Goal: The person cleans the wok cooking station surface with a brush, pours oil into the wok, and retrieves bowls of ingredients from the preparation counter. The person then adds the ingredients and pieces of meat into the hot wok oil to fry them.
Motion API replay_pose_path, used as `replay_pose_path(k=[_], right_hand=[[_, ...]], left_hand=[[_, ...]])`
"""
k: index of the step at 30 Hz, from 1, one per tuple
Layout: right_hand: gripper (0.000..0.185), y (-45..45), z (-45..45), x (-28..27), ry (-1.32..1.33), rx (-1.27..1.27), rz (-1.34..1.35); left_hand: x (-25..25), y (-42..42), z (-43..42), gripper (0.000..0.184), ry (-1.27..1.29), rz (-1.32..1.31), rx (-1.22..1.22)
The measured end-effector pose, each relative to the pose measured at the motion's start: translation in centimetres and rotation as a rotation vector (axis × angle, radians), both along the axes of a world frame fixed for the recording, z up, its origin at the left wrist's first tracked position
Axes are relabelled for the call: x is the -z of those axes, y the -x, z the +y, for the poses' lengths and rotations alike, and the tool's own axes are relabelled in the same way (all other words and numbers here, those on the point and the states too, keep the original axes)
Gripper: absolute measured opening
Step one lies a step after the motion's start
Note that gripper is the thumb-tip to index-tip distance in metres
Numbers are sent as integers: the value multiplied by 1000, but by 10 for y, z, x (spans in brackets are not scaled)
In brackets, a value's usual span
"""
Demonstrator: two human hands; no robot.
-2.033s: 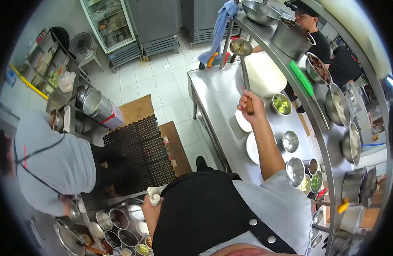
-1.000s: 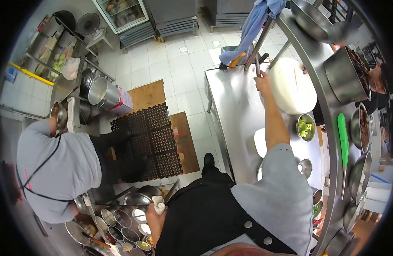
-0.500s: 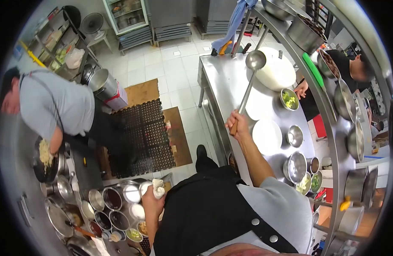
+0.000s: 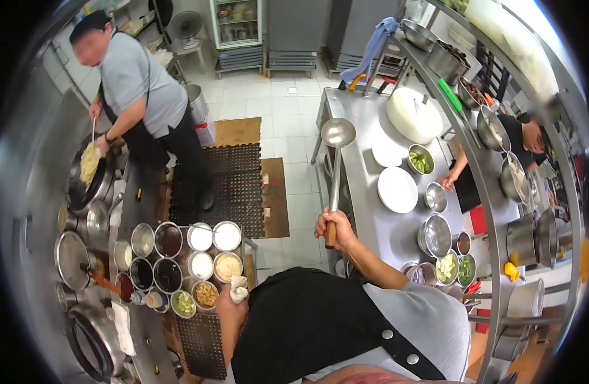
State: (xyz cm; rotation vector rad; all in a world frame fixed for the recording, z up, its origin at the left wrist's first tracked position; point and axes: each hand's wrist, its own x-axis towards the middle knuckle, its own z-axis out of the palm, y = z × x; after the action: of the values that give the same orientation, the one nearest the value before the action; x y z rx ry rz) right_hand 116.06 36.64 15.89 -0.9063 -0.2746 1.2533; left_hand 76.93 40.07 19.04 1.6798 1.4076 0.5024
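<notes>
My right hand point(image 4: 334, 229) is wrapped round the wooden handle of a long metal ladle point(image 4: 338, 133). The ladle's bowl looks empty and points away from me, over the left edge of the steel table point(image 4: 358, 185). In my left hand point(image 4: 232, 307) is a bunched white cloth point(image 4: 239, 289), close to the pots of ingredients. The nearest of these are a pot of pale crumbs point(image 4: 228, 267) and one of light brown pieces point(image 4: 205, 294).
A co-worker point(image 4: 141, 83) stirs food in a black wok point(image 4: 90, 173) at the left. White plates point(image 4: 397, 190) and metal bowls point(image 4: 434, 235) stand on the right table. Another person point(image 4: 525, 141) stands behind the steel shelf point(image 4: 473, 153).
My right hand has swung the ladle left, from over the table to its edge. The view has turned towards the pots. The co-worker at the wok stands more upright and holds a utensil in it.
</notes>
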Motion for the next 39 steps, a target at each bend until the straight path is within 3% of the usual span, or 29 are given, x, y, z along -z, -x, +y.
replay_pose_path(k=[4, 9, 11, 16, 21, 23, 25, 26, 28, 29, 30, 34, 36, 37, 39], right_hand=[[15, 17, -15, 7, -52, -93, 14], [16, 43, -53, 23, -97, -217, 284], [19, 50, -72, 20, -144, -339, 342], [22, 78, -102, 0, -84, -662, 113], [19, 142, -92, -20, -75, -830, 135], [19, 186, -84, -31, -74, -930, 175], [19, 245, -79, -30, -81, -1074, 218], [19, 277, -85, -31, -77, -1092, 223], [14, 352, -84, -37, -67, -1169, 245], [15, 389, -84, -37, -95, -1211, 251], [15, 425, -83, -40, -93, -1311, 251], [19, 546, -83, -68, -33, -1301, 209], [19, 597, -77, -78, -52, -1361, 176], [20, 621, -76, -88, -41, -1383, 160], [20, 665, -65, -100, -54, -1436, 106]], left_hand=[[7, 8, -36, 36, -149, 66, 13], [-11, 6, -90, 31, -104, 112, 107], [-21, 14, -98, 32, -194, 152, 153], [-43, 43, -115, 34, -350, 106, -28], [-31, 106, -155, 34, -190, 121, -97], [-24, 147, -178, 35, -178, 131, -128], [-19, 202, -212, 37, -85, 18, -435], [-14, 233, -230, 37, -82, 21, -454], [-2, 299, -272, 36, -194, 261, -526], [-9, 327, -292, 33, -57, 250, -627], [-2, 357, -313, 33, -55, 251, -727], [41, 464, -395, 32, -101, 345, -840], [62, 503, -422, 34, -407, 380, -882], [56, 517, -430, 34, -396, 386, -936], [43, 536, -435, 37, -2, 194, -1095]])
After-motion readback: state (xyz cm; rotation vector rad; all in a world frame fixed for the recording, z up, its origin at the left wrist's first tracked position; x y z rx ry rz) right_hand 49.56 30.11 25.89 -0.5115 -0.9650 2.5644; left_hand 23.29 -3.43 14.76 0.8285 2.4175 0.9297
